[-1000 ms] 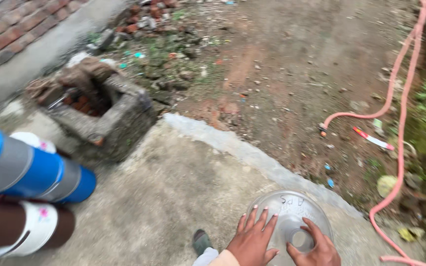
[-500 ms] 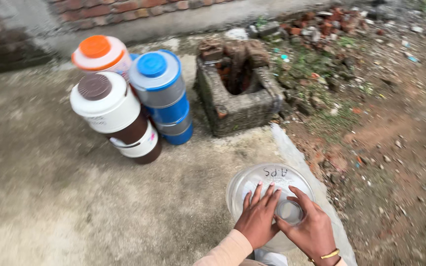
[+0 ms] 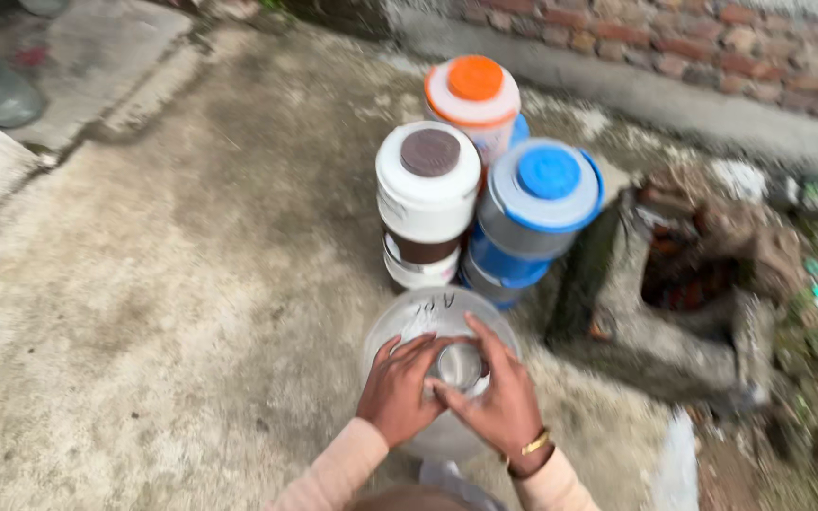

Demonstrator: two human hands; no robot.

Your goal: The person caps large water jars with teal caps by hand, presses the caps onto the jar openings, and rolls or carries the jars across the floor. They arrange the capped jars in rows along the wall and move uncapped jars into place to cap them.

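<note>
Clear plastic is the material of the big water jar (image 3: 428, 326) that stands on the concrete floor (image 3: 172, 312), low in the middle of the view. Both hands lie on its rounded top, around the small neck (image 3: 459, 364). The left hand (image 3: 398, 390) is at 9 o'clock of the neck, with its fingers curled against it. The right hand (image 3: 496, 397) is at 3 o'clock, fingers pressed on the neck from the other side; a gold bangle (image 3: 534, 443) sits on its wrist. So each grip is closed around the neck, and the fingertips of the two hands almost meet over it.

At 12 o'clock of the jar, just beside it, stand three coolers. The white and brown cooler (image 3: 426, 203) is nearest on the left, the blue and grey cooler (image 3: 532, 218) is touching it on the right, and the orange-lidded cooler (image 3: 473, 99) is behind both. At 2 o'clock of the jar is a rough stone pit (image 3: 684, 312). A brick wall (image 3: 712, 38) runs along the top right edge.
</note>
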